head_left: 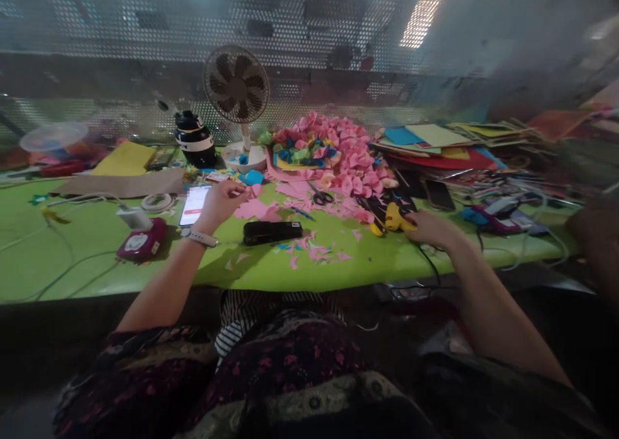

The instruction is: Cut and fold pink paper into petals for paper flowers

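Observation:
My left hand (223,200), with a pale watch on its wrist, is raised over the green table. Its fingertips are pinched on what looks like a small pink paper piece (255,191). To the right, my right hand (431,229) is wrapped round the back of a yellow glue gun (395,217), close above the table. Between the hands lie a black stapler (272,232), black-handled scissors (323,197) and pink paper scraps (316,253). A lit phone (194,205) lies beside my left wrist. Behind is a large heap of pink paper flowers (345,149).
A small fan (236,86) and a black bottle (195,141) stand at the back left. Coloured paper sheets (435,137) are stacked back right. Purple power strips (143,240) with cables lie on both sides. Another person's arm (597,239) shows at the right edge.

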### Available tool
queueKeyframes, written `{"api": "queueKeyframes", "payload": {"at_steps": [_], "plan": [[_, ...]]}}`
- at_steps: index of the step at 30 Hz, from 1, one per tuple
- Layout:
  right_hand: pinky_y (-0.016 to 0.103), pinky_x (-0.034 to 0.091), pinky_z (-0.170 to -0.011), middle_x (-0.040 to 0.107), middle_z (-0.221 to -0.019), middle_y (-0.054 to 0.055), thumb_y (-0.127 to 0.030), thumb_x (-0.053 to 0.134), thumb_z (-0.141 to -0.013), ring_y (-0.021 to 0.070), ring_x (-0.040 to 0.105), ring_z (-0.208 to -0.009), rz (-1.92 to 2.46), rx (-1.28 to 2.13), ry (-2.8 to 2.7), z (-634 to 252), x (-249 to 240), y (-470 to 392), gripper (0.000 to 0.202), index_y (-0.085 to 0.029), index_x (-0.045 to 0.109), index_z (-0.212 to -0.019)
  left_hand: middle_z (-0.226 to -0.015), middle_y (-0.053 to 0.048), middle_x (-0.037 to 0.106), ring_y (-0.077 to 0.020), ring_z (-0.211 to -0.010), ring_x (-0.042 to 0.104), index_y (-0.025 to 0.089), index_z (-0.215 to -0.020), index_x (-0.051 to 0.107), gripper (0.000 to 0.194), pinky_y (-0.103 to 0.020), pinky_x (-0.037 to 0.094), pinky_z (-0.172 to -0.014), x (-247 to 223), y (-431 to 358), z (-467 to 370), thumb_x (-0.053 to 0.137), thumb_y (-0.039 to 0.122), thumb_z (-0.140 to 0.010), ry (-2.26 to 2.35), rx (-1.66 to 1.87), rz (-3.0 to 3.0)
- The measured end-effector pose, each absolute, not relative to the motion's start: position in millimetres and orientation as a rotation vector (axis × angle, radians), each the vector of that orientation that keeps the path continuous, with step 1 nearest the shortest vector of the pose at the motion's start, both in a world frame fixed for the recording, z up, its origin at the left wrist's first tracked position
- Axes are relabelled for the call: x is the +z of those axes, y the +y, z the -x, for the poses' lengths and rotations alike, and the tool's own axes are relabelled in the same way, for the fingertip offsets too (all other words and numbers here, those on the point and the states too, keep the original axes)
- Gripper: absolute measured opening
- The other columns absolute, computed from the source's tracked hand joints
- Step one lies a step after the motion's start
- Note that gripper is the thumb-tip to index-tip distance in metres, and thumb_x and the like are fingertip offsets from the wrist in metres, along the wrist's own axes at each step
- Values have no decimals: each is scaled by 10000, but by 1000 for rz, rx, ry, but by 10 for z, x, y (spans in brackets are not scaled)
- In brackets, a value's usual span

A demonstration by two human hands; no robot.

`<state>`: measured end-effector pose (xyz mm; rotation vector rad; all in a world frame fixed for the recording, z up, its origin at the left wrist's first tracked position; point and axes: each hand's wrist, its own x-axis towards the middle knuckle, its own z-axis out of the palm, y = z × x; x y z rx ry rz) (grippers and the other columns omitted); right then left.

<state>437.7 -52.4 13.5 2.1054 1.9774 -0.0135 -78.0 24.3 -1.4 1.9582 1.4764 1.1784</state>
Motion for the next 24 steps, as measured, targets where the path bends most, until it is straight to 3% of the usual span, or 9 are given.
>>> {"api": "queueKeyframes", "payload": {"at_steps": [4, 8, 14, 19, 24], "plan": [[380, 392, -692, 653, -1133, 248, -236, 639, -796, 329, 626, -982, -2176, 139, 2030, -4264, -11, -569, 289, -147, 694, -1066, -983, -75, 751, -214, -838, 685, 204, -746, 750, 163, -318, 557, -724, 31, 217, 691, 696, 355, -777, 1625, 1150, -2097], [414, 357, -689, 623, -1165, 283, -233, 599, -826, 347, 612, -1031, -2241, 155, 2056, -4232, -56, -597, 323, -97, 653, -1115, -983, -70, 746, -220, -850, 679, 201, -762, 765, 124, -326, 542, -756, 103, 126, 675, 691, 294, -795, 1734, 1051, -2214], [386, 422, -756, 610, -1219, 227, -308, 635, -809, 316, 612, -1047, -2465, 159, 1933, -4351, -161, -566, 393, -145, 630, -1167, -999, -77, 741, -224, -884, 682, 183, -782, 752, 110, -317, 536, -755, 163, 100, 697, 688, 271, -802, 1698, 1157, -2178], [366, 417, -770, 645, -1171, 197, -303, 635, -798, 296, 607, -970, -2598, 54, 1921, -4402, -232, -501, 346, -133, 625, -1099, -917, -70, 739, -187, -748, 670, 181, -760, 729, 150, -302, 545, -687, 158, 160, 688, 672, 306, -821, 1567, 1176, -2162], [372, 399, -709, 681, -972, 189, -299, 648, -814, 266, 596, -811, -2882, -184, 1914, -4425, -190, -533, 287, -139, 648, -1052, -768, -52, 716, -181, -628, 686, 172, -780, 712, 200, -291, 560, -571, 103, 192, 610, 704, 370, -810, 1472, 1218, -1929]]}}
